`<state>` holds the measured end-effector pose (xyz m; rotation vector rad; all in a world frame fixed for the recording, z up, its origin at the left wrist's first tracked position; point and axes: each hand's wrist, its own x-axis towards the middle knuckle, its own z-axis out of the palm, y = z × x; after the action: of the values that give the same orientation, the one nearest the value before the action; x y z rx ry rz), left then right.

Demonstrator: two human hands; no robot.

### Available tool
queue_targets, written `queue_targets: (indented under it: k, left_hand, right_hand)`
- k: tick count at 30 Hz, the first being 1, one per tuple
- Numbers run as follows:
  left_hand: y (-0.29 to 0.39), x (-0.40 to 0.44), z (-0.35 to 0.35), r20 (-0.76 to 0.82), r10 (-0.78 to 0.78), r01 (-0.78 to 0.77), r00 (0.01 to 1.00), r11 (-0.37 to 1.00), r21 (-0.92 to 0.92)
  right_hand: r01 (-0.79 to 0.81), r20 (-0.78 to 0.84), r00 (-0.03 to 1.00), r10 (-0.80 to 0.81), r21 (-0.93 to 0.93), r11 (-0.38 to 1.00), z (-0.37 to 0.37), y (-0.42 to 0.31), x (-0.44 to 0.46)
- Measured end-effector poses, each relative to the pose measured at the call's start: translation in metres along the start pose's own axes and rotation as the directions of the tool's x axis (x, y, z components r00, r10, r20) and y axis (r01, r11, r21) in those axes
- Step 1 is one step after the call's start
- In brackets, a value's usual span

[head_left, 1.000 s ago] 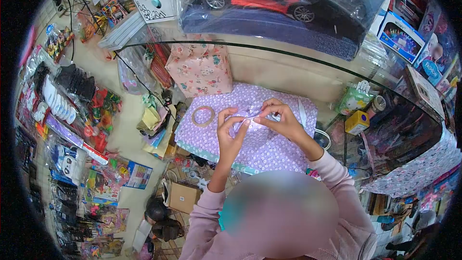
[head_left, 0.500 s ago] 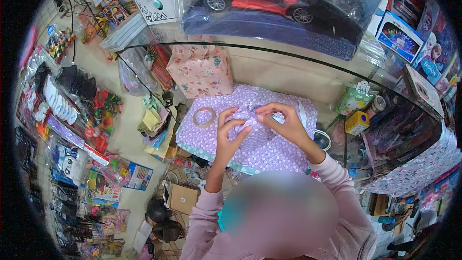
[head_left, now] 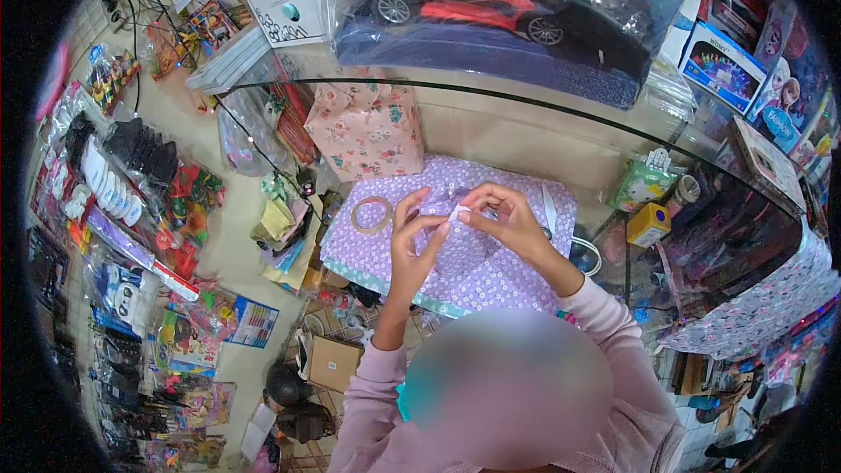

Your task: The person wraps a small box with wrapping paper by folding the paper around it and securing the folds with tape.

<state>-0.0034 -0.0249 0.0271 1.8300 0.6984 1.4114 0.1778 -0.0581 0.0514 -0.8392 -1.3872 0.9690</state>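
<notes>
My left hand point(head_left: 416, 232) and right hand point(head_left: 508, 223) are positioned over the middle of the purple flowered sheet point(head_left: 499, 285). Both grips are narrow: thumb and finger of each hand pinch the small white piece point(head_left: 456, 212), located between the hands. I cannot tell whether this piece is loose or joined to the sheet. The tape roll point(head_left: 371, 232) lies flat near the sheet's left edge. A pointed white blade point(head_left: 549, 201) lies near the right edge, beside my right hand. A pink flowered package point(head_left: 368, 131) stands at the far left corner.
</notes>
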Motion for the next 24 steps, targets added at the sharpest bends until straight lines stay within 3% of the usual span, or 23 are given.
queue_targets:
  k: [3, 6, 9, 12, 24]
  left_hand:
    - [0.0, 0.0, 0.0, -0.016, -0.015, 0.014, 1.0, 0.999, -0.052]
    - [-0.005, -0.001, 0.004, -0.046, 0.003, -0.006, 0.999, 0.998, -0.068]
    - [-0.008, -0.004, 0.009, -0.083, 0.004, -0.01, 0.997, 0.997, -0.075]
    - [-0.017, -0.003, 0.012, -0.132, 0.047, -0.055, 0.99, 0.997, -0.055]
    - [-0.011, -0.006, 0.02, -0.177, 0.057, -0.056, 0.983, 0.998, 0.013]
  right_hand:
    - [-0.04, -0.043, 0.998, 0.04, 0.006, 0.999, 0.001, 0.001, -0.002]
    - [0.019, -0.092, 0.996, -0.023, -0.048, 0.999, 0.004, 0.005, -0.005]
    - [0.136, -0.121, 0.976, -0.179, -0.303, 0.943, 0.004, 0.006, -0.008]
    - [0.074, -0.06, 0.991, -0.119, -0.492, 0.867, 0.005, -0.014, -0.011]
    - [0.076, 0.011, 0.997, -0.081, -0.477, 0.876, -0.007, -0.007, -0.002]
